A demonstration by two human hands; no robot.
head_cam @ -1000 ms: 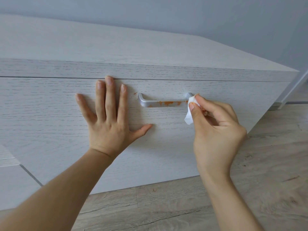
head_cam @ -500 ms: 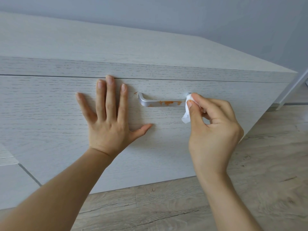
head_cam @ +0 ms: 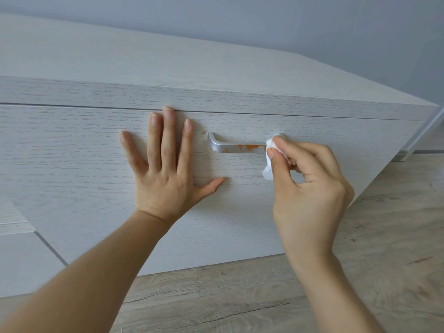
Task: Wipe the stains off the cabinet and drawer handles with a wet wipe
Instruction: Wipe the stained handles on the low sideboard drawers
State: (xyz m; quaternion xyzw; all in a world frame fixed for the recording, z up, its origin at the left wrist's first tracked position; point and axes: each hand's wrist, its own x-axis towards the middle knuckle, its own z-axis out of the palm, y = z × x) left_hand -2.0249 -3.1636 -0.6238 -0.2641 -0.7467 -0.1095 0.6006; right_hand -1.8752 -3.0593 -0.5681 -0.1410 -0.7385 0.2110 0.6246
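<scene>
A silver drawer handle [head_cam: 225, 147] sits on the pale wood-grain drawer front [head_cam: 72, 152], with orange stains along its right half and a small orange mark on the wood just left of it. My right hand [head_cam: 310, 188] pinches a folded white wet wipe [head_cam: 270, 155] between thumb and fingers and holds it against the handle's right end, which it hides. My left hand [head_cam: 165, 169] lies flat on the drawer front to the left of the handle, fingers spread and straight.
The cabinet top [head_cam: 144, 61] runs above the drawer against a grey wall. Wood-look floor [head_cam: 372, 236] lies below and to the right. Another pale panel [head_cam: 16, 260] shows at the lower left.
My right hand has slid the wipe a little leftward along the handle's right end, covering more of the stain. My left hand has stayed in place.
</scene>
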